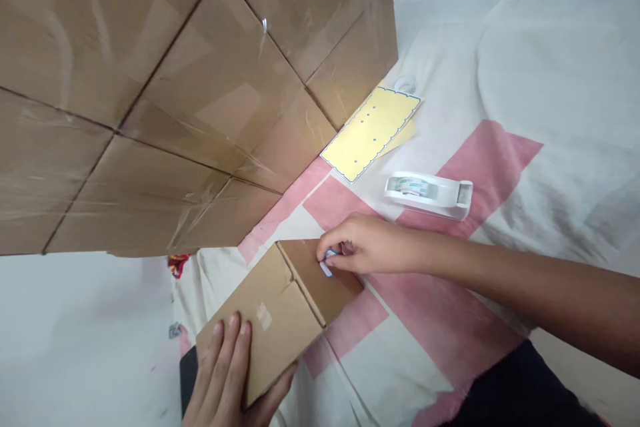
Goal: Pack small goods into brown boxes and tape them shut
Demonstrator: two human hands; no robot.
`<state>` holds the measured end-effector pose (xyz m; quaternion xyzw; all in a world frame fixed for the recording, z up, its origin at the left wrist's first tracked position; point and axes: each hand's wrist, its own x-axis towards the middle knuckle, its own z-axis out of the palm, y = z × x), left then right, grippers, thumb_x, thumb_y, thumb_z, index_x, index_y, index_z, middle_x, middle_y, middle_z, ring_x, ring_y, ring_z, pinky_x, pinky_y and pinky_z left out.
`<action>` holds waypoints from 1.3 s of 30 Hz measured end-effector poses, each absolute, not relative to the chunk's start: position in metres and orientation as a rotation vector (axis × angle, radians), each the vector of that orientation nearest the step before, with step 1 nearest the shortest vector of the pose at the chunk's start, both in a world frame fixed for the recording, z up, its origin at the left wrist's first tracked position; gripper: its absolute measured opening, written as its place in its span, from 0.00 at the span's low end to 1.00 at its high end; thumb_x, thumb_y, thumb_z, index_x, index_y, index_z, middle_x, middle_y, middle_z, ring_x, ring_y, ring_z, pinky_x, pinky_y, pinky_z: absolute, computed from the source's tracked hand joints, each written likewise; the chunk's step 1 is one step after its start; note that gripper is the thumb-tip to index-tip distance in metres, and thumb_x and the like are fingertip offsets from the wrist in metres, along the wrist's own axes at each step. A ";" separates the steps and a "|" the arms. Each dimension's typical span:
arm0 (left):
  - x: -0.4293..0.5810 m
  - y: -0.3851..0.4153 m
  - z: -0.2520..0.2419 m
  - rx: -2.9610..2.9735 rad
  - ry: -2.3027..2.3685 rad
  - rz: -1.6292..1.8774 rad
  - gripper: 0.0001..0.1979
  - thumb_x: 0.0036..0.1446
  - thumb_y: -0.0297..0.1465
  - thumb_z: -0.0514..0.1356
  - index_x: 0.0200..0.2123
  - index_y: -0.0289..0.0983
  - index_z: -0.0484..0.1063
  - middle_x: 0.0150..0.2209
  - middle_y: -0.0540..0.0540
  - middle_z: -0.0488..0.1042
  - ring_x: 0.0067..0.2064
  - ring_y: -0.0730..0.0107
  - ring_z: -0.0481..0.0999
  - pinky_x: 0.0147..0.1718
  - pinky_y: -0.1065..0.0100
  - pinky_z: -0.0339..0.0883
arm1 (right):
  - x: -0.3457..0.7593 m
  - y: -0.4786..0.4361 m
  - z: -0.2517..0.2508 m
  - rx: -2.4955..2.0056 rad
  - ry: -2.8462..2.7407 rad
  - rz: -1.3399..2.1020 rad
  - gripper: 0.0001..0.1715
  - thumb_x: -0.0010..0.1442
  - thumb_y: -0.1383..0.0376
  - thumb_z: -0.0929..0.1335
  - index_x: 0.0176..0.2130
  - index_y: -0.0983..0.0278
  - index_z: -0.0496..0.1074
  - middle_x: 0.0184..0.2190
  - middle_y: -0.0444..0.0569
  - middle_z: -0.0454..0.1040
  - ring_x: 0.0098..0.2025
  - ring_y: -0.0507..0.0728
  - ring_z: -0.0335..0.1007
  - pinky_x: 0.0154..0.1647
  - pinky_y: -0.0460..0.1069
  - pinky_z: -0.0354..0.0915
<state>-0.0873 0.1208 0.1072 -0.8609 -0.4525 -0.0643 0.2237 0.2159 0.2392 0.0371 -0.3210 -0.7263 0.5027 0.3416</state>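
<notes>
A small cardboard box (280, 310) lies on a white and pink cloth (450, 320) in front of me. My left hand (230, 373) rests flat on the box's near end, fingers stretched out, thumb along its edge. My right hand (367, 245) reaches in from the right and pinches a small blue and white sticker (327, 263) against the box's far flap.
A large taped cardboard box (175, 80) fills the upper left. A yellow sticker sheet (370, 133) lies beside it, and a white tape dispenser (430, 195) sits just beyond my right hand. A small dark object (188, 367) shows under my left hand.
</notes>
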 end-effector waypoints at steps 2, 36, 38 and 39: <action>-0.087 0.122 0.107 -2.400 -1.225 -0.223 0.46 0.53 0.38 0.72 0.70 0.30 0.57 0.63 0.35 0.71 0.64 0.51 0.71 0.67 0.58 0.61 | 0.216 0.241 0.037 -0.815 -1.932 1.266 0.09 0.60 0.72 0.69 0.39 0.63 0.80 0.28 0.42 0.76 0.28 0.49 0.67 0.30 0.44 0.55; -0.080 0.117 0.101 -2.293 -1.313 -0.310 0.38 0.63 0.47 0.61 0.70 0.35 0.58 0.65 0.43 0.70 0.66 0.54 0.68 0.69 0.62 0.54 | 0.314 0.298 0.088 -1.588 -1.828 0.990 0.15 0.56 0.72 0.70 0.43 0.62 0.78 0.29 0.46 0.82 0.22 0.53 0.71 0.25 0.49 0.62; -0.079 0.117 0.101 -2.313 -1.341 -0.312 0.39 0.63 0.48 0.60 0.70 0.35 0.57 0.65 0.42 0.69 0.67 0.53 0.67 0.69 0.60 0.54 | 0.312 0.265 0.087 -1.532 -1.812 0.711 0.13 0.59 0.69 0.69 0.43 0.61 0.80 0.32 0.46 0.82 0.28 0.54 0.74 0.29 0.49 0.64; -0.079 0.116 0.101 -2.325 -1.357 -0.312 0.39 0.64 0.49 0.58 0.71 0.35 0.56 0.66 0.41 0.68 0.67 0.52 0.66 0.69 0.59 0.55 | 0.311 0.248 0.086 -1.513 -1.768 0.569 0.12 0.61 0.68 0.68 0.43 0.60 0.81 0.33 0.46 0.83 0.30 0.55 0.75 0.31 0.49 0.65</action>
